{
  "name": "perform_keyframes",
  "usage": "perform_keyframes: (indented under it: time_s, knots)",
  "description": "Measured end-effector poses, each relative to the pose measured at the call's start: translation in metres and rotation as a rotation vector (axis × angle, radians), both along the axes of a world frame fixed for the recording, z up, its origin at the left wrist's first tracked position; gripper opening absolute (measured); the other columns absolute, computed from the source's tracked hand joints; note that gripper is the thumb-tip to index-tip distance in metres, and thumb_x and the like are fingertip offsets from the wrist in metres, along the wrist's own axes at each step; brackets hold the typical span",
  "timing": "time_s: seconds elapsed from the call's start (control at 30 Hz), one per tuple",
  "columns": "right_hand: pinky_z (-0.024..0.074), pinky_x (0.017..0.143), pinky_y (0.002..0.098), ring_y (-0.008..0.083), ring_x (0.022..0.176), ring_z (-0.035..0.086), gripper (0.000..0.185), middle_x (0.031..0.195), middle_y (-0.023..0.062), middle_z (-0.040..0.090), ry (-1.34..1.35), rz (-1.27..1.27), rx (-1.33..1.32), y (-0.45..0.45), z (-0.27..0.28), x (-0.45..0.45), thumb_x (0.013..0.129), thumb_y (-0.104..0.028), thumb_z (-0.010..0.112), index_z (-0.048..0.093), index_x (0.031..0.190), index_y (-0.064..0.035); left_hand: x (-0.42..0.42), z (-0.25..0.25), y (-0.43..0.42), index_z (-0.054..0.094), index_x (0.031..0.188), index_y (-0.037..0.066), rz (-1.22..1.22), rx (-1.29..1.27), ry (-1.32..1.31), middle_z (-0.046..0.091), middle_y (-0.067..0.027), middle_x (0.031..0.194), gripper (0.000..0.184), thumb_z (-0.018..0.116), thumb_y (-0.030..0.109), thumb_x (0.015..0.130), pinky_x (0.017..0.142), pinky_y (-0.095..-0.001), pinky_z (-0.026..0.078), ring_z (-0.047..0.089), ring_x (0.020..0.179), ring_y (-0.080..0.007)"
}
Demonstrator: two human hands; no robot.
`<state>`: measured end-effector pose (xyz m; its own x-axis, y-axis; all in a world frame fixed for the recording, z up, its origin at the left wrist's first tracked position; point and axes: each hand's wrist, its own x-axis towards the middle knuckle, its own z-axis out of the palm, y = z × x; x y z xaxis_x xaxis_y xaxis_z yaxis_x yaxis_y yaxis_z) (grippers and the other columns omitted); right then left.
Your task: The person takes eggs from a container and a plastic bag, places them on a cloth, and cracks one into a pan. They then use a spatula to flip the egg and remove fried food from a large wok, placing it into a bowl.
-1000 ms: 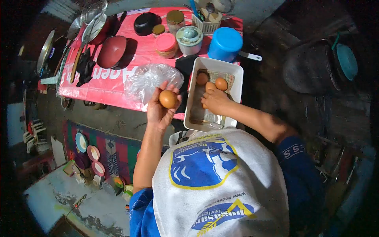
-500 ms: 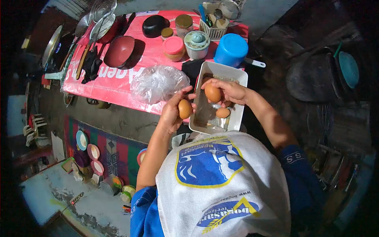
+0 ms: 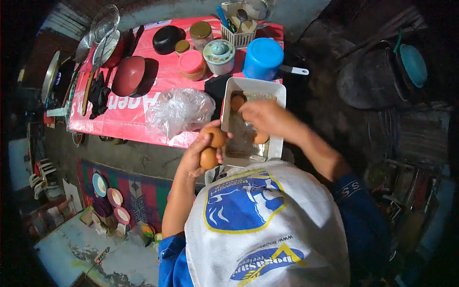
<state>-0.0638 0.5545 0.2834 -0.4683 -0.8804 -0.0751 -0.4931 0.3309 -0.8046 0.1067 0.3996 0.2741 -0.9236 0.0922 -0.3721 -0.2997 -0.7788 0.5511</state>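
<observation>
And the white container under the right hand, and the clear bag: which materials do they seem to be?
White container: probably plastic, judging by its smooth, slightly glossy walls. Clear bag: likely thin, shiny plastic film, see-through with crinkles and glints.

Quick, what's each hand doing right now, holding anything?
Left hand: closed, holding two brown eggs.
Right hand: over the white tray, blurred; cannot tell whether it holds anything.
</observation>
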Motion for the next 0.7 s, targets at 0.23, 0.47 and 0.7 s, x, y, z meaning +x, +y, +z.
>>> perform_keyframes:
  time_s: [0.23,0.47,0.7]
  knots:
    - [0.0458,0.070,0.0381,0.0325,0.079,0.058,0.023,0.085,0.0159,0.060,0.389,0.143,0.628,-0.005,-0.037,-0.059,0.070,-0.007,0.048,0.061,0.090,-0.0073,0.006,0.005,-0.029,0.029,0.126,0.011,0.343,0.138,0.120,0.047,-0.0205,0.107,0.048,0.039,0.037,0.087,0.052,-0.0298,0.051,0.054,0.059,-0.0167]
    - [0.0461,0.067,0.0401,0.0330,0.080,0.058,0.027,0.085,0.0200,0.058,0.381,0.144,0.725,-0.023,-0.066,-0.040,0.071,-0.013,0.051,0.056,0.097,-0.0059,0.006,0.010,-0.030,0.029,0.126,0.009,0.404,0.083,0.109,0.049,-0.0213,0.105,0.049,0.039,0.038,0.087,0.051,-0.0297,0.051,0.055,0.058,-0.0173]
    - [0.0460,0.059,0.0289,0.0161,0.070,0.054,0.032,0.085,0.0092,0.054,-0.519,0.026,0.418,-0.015,-0.039,-0.063,0.070,-0.014,0.049,0.049,0.101,-0.0063,0.011,0.007,-0.032,0.029,0.126,0.009,0.435,0.095,0.128,0.049,-0.0215,0.105,0.050,0.040,0.038,0.086,0.051,-0.0295,0.051,0.056,0.058,-0.0176]
